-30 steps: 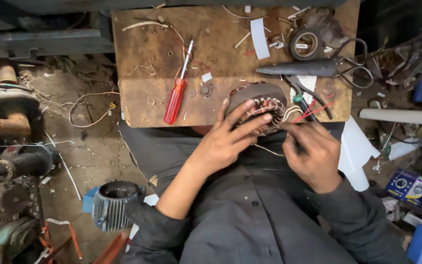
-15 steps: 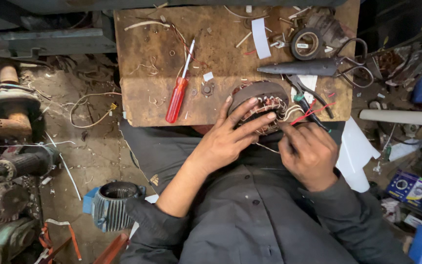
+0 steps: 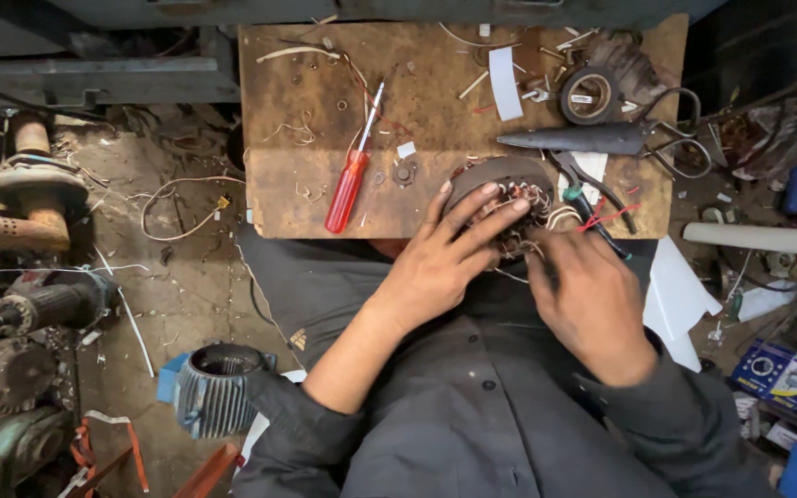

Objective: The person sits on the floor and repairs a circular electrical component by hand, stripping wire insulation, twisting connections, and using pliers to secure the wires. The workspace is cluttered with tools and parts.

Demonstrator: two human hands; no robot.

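Note:
A round motor stator with copper windings and loose wire ends rests at the near edge of a stained wooden board. My left hand lies over the stator's front, fingers spread across the windings and steadying it. To its right, my right hand is closed near the stator's lower right, pinching at the wires; what it holds is hidden by the fingers. Red and white wire ends stick out beside it.
On the board lie a red-handled screwdriver, large dark shears, a tape roll, pliers and paper strips. The dirt floor at left holds motor housings and old machines. A white pipe lies at right.
My right hand has shifted slightly lower and left at the stator's edge. My left hand's fingers have spread a bit further over the windings. The tools on the board lie as before.

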